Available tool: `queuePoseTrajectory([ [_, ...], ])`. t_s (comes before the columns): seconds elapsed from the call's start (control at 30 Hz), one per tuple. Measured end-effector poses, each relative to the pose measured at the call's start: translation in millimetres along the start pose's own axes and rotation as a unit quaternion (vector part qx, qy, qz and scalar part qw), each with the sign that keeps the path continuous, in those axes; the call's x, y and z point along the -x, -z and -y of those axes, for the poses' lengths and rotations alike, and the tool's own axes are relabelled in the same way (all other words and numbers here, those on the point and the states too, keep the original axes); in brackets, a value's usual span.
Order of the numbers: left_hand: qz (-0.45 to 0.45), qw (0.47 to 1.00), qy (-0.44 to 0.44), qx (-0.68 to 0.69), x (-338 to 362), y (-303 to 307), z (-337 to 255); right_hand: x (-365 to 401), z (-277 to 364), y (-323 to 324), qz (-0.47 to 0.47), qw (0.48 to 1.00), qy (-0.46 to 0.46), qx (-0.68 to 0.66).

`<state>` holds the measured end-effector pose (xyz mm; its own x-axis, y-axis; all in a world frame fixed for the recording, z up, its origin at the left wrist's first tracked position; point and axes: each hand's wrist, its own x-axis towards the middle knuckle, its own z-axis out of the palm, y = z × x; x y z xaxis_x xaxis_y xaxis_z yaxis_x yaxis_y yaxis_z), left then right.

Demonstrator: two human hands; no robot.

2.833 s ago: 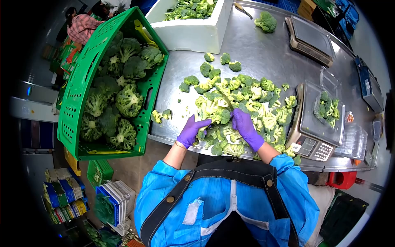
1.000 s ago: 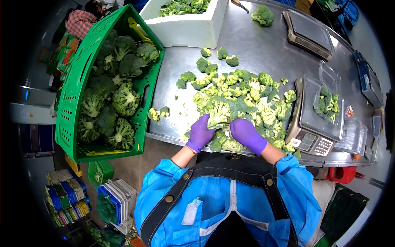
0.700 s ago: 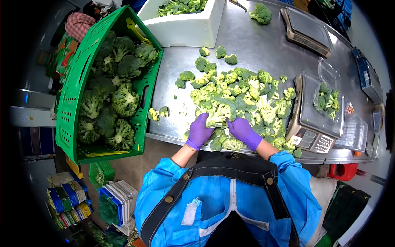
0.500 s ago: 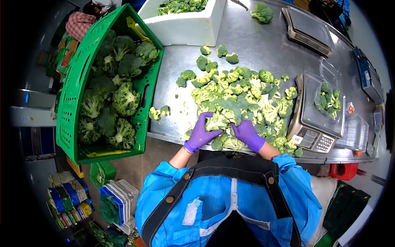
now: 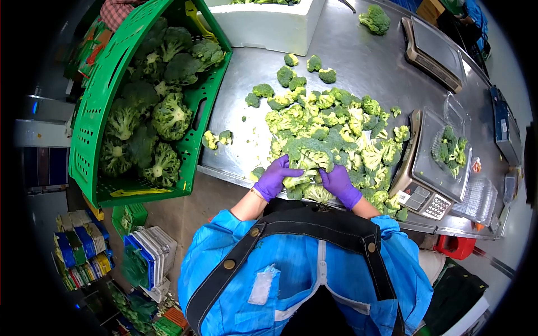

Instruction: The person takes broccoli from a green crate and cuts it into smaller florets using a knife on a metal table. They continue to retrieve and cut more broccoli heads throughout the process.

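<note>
Between my purple-gloved hands is a large piece of broccoli [image 5: 308, 152], held above the pile at the table's near edge. My left hand [image 5: 274, 178] is closed on its left side, thumb across the front by the pale stem. From the right, my right hand [image 5: 341, 187] grips the same piece, its fingertips partly hidden behind the stem and florets. Cut broccoli florets [image 5: 358, 120] are heaped just beyond and to the right of both hands. Below the held piece, another pale green chunk [image 5: 318, 193] lies against the table edge.
At left, a tilted green crate [image 5: 196, 140] holds whole broccoli heads. A white foam box [image 5: 269, 28] stands behind. To the right are a scale [image 5: 426, 162] bearing a clear tray of florets [image 5: 451, 148], a second scale [image 5: 434, 47] and clear plastic trays [image 5: 476, 196].
The view has shifted, so the table items appear slightly to the right. Both hands still hold the broccoli, which now shows more of its pale stem side between them.
</note>
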<state>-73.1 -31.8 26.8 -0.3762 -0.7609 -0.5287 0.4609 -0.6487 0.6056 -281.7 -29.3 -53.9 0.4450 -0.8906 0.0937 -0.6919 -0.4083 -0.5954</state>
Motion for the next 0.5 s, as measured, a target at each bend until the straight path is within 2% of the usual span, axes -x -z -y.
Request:
queuePoseTrajectory([
  [0.07, 0.007, 1.0, 0.003, 0.014, -8, 9, 6, -1, 0, 4, 0.024, 0.999, 0.005, 0.039],
  [0.13, 0.018, 0.998, 0.052, 0.006, -15, 21, 11, -3, 1, 8, 0.087, 0.995, -0.026, 0.04],
  [0.3, 0.024, 0.999, 0.039, 0.027, -14, 13, 6, -11, 9, 16, 0.091, 0.995, -0.029, 0.025],
  [0.4, -0.031, 0.997, 0.033, 0.055, -13, 12, 5, -16, 18, 29, 0.107, 0.993, -0.042, 0.032],
  [0.5, -0.084, 0.994, -0.045, -0.047, 2, -7, -8, -21, 31, 46, 0.111, 0.992, -0.037, 0.047],
])
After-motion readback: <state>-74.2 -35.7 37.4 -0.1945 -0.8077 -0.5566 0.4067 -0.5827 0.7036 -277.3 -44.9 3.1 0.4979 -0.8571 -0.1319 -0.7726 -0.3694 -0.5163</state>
